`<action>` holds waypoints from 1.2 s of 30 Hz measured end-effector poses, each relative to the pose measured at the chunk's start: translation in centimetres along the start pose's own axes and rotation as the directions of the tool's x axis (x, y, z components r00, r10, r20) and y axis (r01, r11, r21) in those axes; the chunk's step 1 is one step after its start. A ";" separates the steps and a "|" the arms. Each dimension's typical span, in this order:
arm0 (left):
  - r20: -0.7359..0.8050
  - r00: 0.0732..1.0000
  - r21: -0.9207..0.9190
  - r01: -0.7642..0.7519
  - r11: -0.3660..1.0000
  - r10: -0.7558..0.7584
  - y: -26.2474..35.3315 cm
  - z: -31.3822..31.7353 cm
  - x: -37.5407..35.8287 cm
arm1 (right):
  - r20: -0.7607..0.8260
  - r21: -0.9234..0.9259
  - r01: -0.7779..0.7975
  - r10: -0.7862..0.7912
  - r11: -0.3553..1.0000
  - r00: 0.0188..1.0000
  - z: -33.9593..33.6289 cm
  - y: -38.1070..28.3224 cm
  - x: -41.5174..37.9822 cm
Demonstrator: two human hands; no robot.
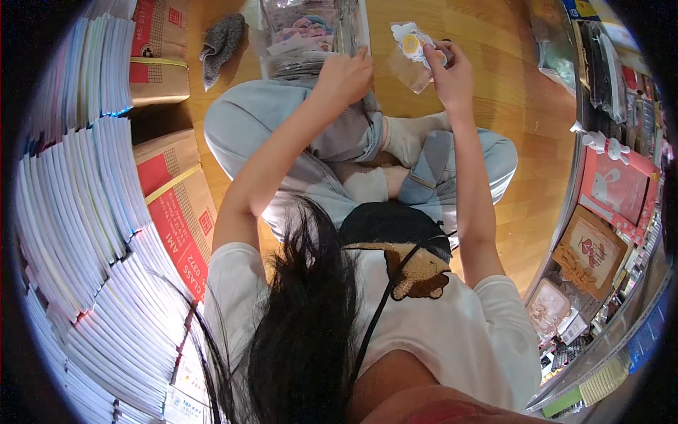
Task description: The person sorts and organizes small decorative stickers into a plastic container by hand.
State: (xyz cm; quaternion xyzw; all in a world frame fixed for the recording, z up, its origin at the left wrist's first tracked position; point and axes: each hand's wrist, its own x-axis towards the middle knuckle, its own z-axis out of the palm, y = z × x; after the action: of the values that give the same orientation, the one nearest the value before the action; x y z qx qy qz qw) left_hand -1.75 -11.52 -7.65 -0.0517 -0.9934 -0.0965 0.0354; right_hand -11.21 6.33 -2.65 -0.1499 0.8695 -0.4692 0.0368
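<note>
My right hand (452, 74) pinches a small clear plastic bag of stickers (412, 44) between thumb and fingers, above the wooden floor. White and yellow round pieces show in the bag, and its lower part hangs down bare and see-through. My left hand (345, 76) is closed at the near right corner of a white storage box (363, 28), its fingers curled on the rim. Inside the box stand several clear packets (307, 32) with pink, grey and pastel contents. The far end of the box is cut off by the view's edge.
My crossed legs (261, 120) sit right below the box. A grey cloth (222, 44) lies on the floor to its left. Tall stacks of booklets (85, 212) and cardboard boxes (176, 191) line the left side. Shelves with a pink frame (614, 185) and packets stand at right.
</note>
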 end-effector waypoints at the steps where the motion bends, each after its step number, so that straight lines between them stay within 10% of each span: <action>1: -0.011 1.000 0.009 0.000 1.000 0.000 0.0 0.1 -0.2 | 0.024 0.001 -0.044 0.044 0.999 0.999 0.1 -0.3 0.2; 18: 0.292 0.927 0.239 0.168 0.956 -0.235 2.7 -1.1 0.1 | 0.330 -0.591 0.166 0.049 0.789 0.943 9.0 -2.8 6.4; 27: 0.344 0.901 0.174 0.214 0.961 -0.263 2.6 -1.1 0.3 | 0.216 -0.507 0.260 -0.171 0.822 0.961 14.7 3.0 8.3; 30: 0.380 0.893 0.155 0.198 0.968 -0.243 2.5 -1.9 0.3 | 0.536 -0.605 0.360 0.029 0.710 0.844 12.0 1.6 9.0; 36: 0.306 0.922 0.178 0.190 0.966 -0.238 2.4 -0.9 0.1 | 0.501 -0.606 0.327 0.029 0.725 0.865 10.1 -0.7 6.7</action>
State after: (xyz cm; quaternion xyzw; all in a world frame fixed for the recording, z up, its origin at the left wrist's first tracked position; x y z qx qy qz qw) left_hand -1.52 -9.30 -6.35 0.0449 -0.9896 -0.0178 -0.1357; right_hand -15.38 -4.15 -7.15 -0.3352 0.9267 -0.0722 0.1537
